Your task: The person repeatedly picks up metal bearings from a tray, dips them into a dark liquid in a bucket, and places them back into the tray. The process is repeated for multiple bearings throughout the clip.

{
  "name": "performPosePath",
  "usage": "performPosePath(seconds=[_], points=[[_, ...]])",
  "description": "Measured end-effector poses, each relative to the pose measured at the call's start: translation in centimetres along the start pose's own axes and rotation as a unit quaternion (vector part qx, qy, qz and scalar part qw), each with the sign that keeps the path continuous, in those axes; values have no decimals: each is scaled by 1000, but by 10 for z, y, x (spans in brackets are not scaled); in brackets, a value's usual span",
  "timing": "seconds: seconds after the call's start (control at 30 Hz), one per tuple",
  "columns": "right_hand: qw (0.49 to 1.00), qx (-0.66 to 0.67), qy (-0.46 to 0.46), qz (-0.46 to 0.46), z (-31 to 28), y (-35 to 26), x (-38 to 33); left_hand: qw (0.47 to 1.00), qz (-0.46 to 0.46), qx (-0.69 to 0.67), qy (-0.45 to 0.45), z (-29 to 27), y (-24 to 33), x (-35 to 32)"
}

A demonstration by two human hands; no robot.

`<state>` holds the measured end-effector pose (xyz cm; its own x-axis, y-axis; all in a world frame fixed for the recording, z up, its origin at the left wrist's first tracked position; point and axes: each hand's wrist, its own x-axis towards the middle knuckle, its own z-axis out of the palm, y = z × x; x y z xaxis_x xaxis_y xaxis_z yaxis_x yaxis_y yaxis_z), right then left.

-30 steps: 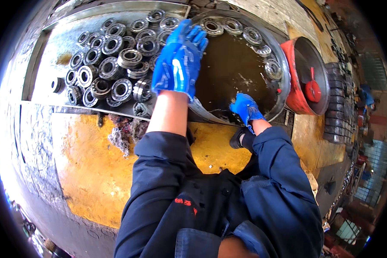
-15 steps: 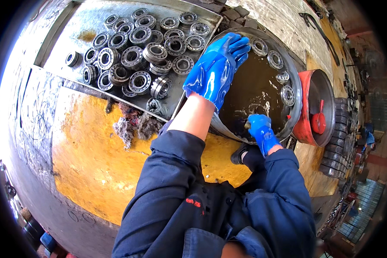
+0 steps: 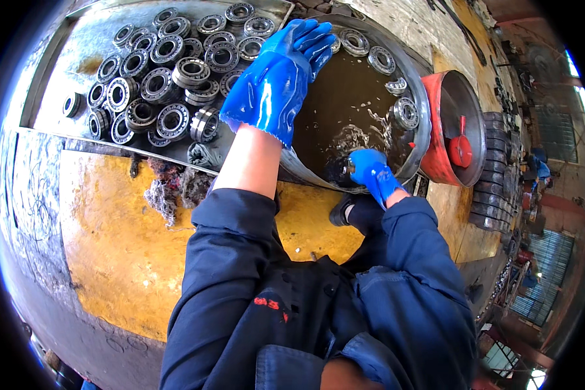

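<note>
My left hand (image 3: 276, 81), in a blue rubber glove, is open over the left rim of a round metal tub (image 3: 425, 117), fingers stretched toward its far side. In the near part of the tub my gloved right hand (image 3: 370, 170) is closed beside a dark, rounded, blurred thing (image 3: 337, 170) at the surface of the brown liquid (image 3: 344, 97). What its fingers hold cannot be made out. Ripples and pale foam spread from there. Several bearings lie along the tub's far and right inner edge, among them a metal bearing (image 3: 406, 113).
Left of the tub, a metal tray (image 3: 52, 84) carries many roller bearings (image 3: 156, 85). Grey rags (image 3: 164, 198) lie by its near edge. Right of the tub sits a red container (image 3: 435, 153) with a red scoop-like thing (image 3: 460, 151) inside. Stacked dark rings (image 3: 489, 172) stand beyond it.
The whole view has shifted, so the scene sits further left and higher. A dark thing now shows beside my right hand, and the liquid there is more stirred. My left hand stays stretched open.
</note>
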<state>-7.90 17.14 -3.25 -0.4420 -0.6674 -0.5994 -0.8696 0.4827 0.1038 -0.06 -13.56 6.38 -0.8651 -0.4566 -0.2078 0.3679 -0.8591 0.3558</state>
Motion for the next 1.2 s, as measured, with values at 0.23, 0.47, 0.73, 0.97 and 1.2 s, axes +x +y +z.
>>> performPosePath(seconds=[0.23, 0.47, 0.73, 0.97, 1.2], points=[[963, 237, 18, 124, 29, 16, 0, 1000, -9, -23, 0, -6, 1, 11], [998, 6, 45, -51, 23, 12, 6, 996, -24, 66, -53, 4, -3, 8], [939, 319, 76, 101, 67, 35, 9, 842, 30, 524, -130, -15, -61, -21], [994, -77, -49, -53, -1, -10, 20, 518, 50, 852, -55, -40, -101, -93], [956, 237, 123, 118, 68, 10, 40, 428, 209, 879, 31, -72, -130, -104]])
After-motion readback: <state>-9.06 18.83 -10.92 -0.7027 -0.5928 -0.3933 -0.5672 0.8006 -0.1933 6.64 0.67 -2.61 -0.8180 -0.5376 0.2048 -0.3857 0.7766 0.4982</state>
